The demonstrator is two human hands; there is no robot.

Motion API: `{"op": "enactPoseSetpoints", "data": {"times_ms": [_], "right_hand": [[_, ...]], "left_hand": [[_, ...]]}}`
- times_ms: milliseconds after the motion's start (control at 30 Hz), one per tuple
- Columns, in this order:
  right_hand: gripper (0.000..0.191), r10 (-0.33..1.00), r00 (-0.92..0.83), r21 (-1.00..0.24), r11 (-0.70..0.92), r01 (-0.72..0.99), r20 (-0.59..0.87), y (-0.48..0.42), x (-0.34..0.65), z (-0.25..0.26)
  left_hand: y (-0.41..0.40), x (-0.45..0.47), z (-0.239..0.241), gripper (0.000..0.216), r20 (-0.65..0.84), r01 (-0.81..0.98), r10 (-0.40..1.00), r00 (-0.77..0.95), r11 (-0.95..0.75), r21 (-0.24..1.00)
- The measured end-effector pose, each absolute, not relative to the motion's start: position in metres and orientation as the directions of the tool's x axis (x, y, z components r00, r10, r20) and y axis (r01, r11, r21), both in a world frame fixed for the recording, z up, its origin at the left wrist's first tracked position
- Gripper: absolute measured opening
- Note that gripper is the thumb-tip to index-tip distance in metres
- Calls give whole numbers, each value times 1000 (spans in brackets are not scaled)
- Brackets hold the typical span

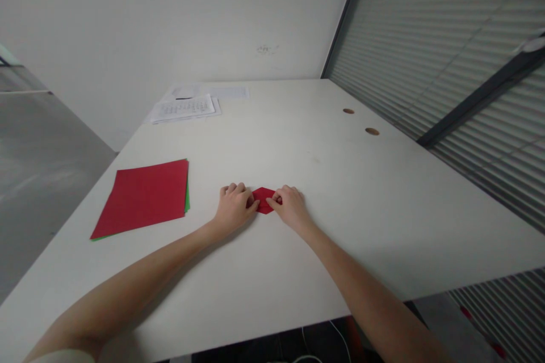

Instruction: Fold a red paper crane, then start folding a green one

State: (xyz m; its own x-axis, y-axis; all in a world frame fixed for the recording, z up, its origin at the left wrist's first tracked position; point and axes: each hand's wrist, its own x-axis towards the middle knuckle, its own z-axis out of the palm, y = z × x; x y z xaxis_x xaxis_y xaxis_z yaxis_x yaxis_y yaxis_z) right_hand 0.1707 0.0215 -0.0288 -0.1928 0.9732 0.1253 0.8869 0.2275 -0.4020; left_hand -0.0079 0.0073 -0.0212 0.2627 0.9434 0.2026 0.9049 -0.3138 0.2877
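While the small folded red paper (263,193) lies on the table (272,142), I note left hand (235,204) and right hand (292,205) pinching its opposite sides.

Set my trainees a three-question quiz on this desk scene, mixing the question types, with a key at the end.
1. True or false: the left hand and right hand both touch the small red paper.
2. Beneath the large red sheet, what colour is the lower sheet? A: blue; B: green; C: yellow.
3. Fill in: the desk shows ____ round holes.

Key: 1 true; 2 B; 3 two.
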Motion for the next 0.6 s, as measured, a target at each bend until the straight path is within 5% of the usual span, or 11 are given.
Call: {"op": "enactPoseSetpoints", "data": {"times_ms": [600], "right_hand": [[24, 973, -182, -401, 223, 889, 139, 20, 171, -28]], "left_hand": [[10, -9, -22, 21, 185, 896, 944, 273, -319, 308]]}}
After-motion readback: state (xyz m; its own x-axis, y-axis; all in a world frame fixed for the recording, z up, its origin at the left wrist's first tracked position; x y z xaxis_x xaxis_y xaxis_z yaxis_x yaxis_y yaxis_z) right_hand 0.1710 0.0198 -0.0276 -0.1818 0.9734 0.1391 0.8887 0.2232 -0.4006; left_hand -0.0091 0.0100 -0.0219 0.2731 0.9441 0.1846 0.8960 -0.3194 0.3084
